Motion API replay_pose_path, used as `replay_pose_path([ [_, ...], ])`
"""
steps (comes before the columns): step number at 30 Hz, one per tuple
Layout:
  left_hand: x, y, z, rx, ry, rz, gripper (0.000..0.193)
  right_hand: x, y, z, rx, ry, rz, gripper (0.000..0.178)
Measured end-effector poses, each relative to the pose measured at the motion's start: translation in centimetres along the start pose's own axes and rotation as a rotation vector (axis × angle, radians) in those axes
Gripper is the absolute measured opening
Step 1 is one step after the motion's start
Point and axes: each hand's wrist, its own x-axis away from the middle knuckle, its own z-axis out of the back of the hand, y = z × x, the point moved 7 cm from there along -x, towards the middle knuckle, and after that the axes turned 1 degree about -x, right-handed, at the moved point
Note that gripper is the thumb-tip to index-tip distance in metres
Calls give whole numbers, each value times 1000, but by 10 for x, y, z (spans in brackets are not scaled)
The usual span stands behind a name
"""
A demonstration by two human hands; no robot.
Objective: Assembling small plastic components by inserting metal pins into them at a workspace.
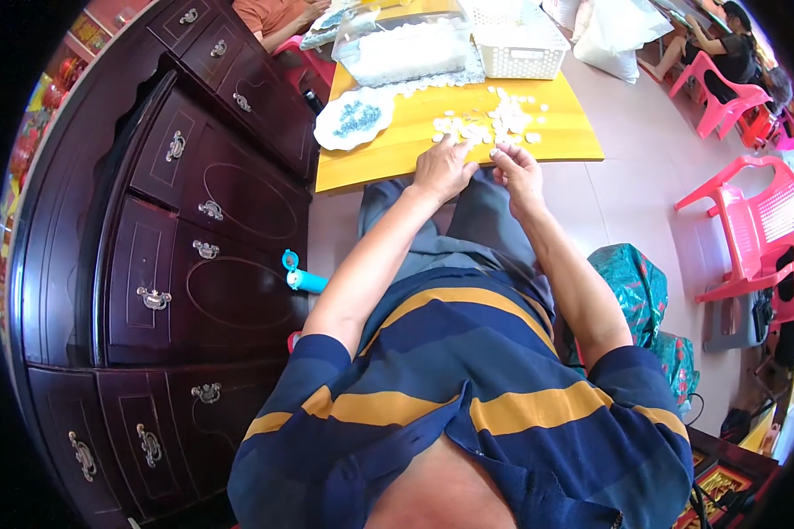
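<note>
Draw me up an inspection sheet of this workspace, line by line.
Surface: yellow table, wood-grained.
Job's things: small white pieces, loose in a cluster near the hands; scalloped white plate with bluish-grey bits; clear box of white material; white basket behind.
Clutter: turquoise bottle, lid open, beside the left forearm; green bag on the floor at right.
Hands: left hand at the pieces; right hand, thumb and forefinger together, grip unclear.
Cables: thin dark loop at right, perhaps a cord.
Surroundings: dark wooden cabinet at left; pink chair at right; other people beyond.
</note>
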Motion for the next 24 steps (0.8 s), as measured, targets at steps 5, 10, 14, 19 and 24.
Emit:
replay_pose_path([
  [5,6,-2,1,25,91,-41,22,-1,2,-1,-5,-15,-3,19],
  [10,16,-1,7,66,172,-84,12,5,0,-6,17,-15,-25,17],
  [14,20,-8,12,172,245,-114,11,6,2,-8,30,-27,-30,17],
  [19,37,-37,8,645,173,223,14,7,3,-12,44,-80,-30,16],
  [24,58,-42,-4,1272,43,510,14,10,8,-17,59,-135,-36,16],
])
